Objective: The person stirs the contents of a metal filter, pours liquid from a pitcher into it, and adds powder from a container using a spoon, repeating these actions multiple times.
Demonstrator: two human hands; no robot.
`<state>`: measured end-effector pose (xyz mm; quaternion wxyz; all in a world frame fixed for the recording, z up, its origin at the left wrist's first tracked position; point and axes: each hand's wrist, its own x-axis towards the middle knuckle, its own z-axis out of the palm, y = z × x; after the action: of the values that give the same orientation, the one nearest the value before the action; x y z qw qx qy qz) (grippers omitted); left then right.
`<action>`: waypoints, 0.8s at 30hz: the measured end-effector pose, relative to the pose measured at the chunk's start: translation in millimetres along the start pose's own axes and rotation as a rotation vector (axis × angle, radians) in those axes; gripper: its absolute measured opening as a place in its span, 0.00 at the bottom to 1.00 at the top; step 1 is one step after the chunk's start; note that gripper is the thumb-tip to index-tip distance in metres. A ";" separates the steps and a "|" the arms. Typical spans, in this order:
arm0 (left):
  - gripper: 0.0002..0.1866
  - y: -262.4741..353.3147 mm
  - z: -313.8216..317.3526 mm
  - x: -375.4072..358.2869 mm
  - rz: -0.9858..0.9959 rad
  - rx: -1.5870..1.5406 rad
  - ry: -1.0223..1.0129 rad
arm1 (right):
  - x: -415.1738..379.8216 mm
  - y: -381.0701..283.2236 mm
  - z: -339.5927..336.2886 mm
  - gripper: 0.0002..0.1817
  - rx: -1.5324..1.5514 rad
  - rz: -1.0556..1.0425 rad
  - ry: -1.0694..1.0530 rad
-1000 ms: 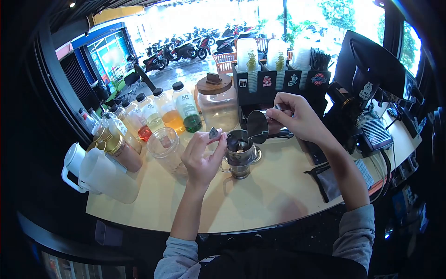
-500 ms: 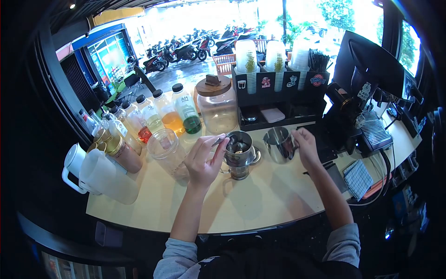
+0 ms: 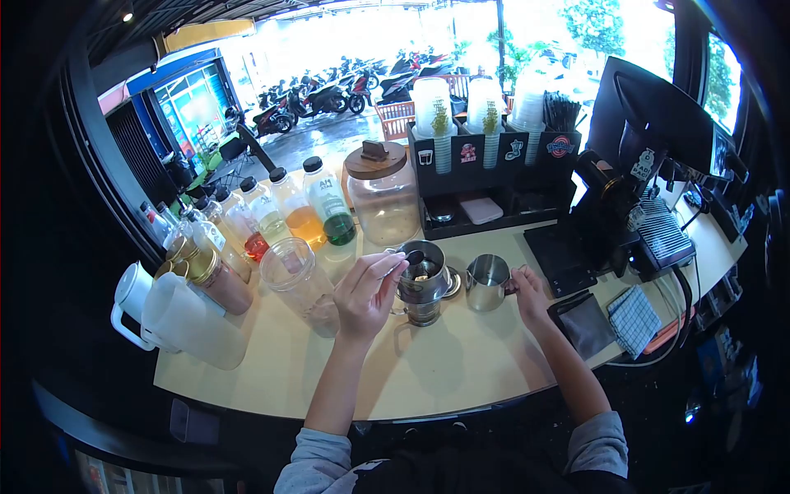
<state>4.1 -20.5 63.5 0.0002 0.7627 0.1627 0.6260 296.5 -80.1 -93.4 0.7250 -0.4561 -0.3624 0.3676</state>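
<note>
Fingers (image 3: 387, 265) of the left hand (image 3: 366, 292) pinched a small dark piece over the glass mug (image 3: 424, 284), best lowered gently, while the right hand (image 3: 527, 292) gripped the steel pitcher (image 3: 487, 281) beside that mug.

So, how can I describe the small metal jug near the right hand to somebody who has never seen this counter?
Start at the pale curved counter, below the black cup organiser. The small shiny steel jug stands right of the glass mug. It alone is plain, opaque metal, with the right hand at its handle.
</note>
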 end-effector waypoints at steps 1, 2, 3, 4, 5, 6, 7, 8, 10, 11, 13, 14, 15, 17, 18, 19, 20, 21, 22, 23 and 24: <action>0.08 -0.2 -0.1 -0.3 0.011 0.000 -0.012 | 2.0 3.8 -6.0 0.11 -0.073 0.026 -0.012; 0.08 -0.2 -0.2 -0.5 0.010 0.000 -0.011 | 4.0 2.1 -9.4 0.11 -0.074 0.026 -0.013; 0.09 -0.1 -0.5 -0.7 0.012 0.003 -0.024 | 8.2 -0.2 -12.5 0.08 -0.404 -0.087 0.010; 0.09 0.0 -0.6 -1.0 0.013 0.007 -0.036 | 13.3 -1.8 -14.4 0.07 -0.734 -0.202 0.033; 0.09 0.3 0.0 -1.1 0.012 0.007 -0.034 | 9.3 -24.4 0.6 0.06 -0.884 -0.408 0.031; 0.10 0.5 1.5 -0.2 0.041 -0.021 -0.063 | -0.7 -61.8 27.0 0.10 -1.028 -0.619 0.030; 0.11 0.5 3.6 1.0 0.069 -0.049 -0.091 | -8.9 -94.8 52.1 0.15 -0.947 -0.648 -0.101; 0.11 1.9 5.0 3.4 0.070 -0.049 -0.088 | -19.2 -124.5 76.6 0.20 -0.864 -0.673 -0.231; 0.10 6.0 7.1 7.8 0.170 0.020 -0.200 | -42.2 -165.0 115.6 0.25 -0.603 -0.453 -0.508; 0.10 6.7 9.9 6.5 0.169 0.015 -0.202 | -49.0 -174.0 130.9 0.25 -0.605 -0.449 -0.505; 0.13 4.1 15.3 1.6 0.219 0.029 -0.242 | -56.0 -182.6 151.7 0.22 -0.587 -0.608 -0.684; 0.14 0.8 15.7 -0.8 0.174 -0.011 -0.250 | -52.3 -177.6 153.1 0.22 -0.586 -0.608 -0.685; 0.14 -0.5 14.5 -1.9 0.174 -0.007 -0.248 | -45.8 -168.6 153.9 0.19 -0.616 -0.702 -0.668; 0.24 -0.1 10.5 0.2 0.034 0.031 -0.289 | -39.9 -162.1 155.1 0.15 -0.644 -0.800 -0.656; 0.24 -1.9 10.0 -1.0 0.032 0.036 -0.285 | -39.0 -161.7 153.5 0.13 -0.674 -0.742 -0.620; 0.31 -4.9 10.5 -4.1 -0.171 0.006 -0.289 | -38.1 -160.3 152.7 0.10 -0.703 -0.683 -0.583; 0.38 -8.3 11.1 -8.0 -0.376 -0.027 -0.292 | -37.2 -156.3 152.7 0.08 -0.663 -0.662 -0.564; 0.38 -14.2 11.8 -12.8 -0.380 -0.024 -0.292 | -36.3 -154.4 151.6 0.08 -0.661 -0.659 -0.568; 0.41 -22.1 12.6 -17.2 -0.416 -0.050 -0.354 | -34.7 -153.6 149.5 0.08 -0.609 -0.640 -0.603; 0.44 -26.7 12.6 -18.1 -0.450 -0.076 -0.413 | -33.0 -153.1 147.9 0.07 -0.558 -0.623 -0.637; 0.44 -28.4 13.1 -18.4 -0.452 -0.072 -0.411 | -32.2 -152.2 146.4 0.07 -0.555 -0.624 -0.641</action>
<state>6.6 4.5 37.3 0.1994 0.8174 0.3024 0.4480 186.2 -97.9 88.7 0.5046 -0.3661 -0.7682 0.1457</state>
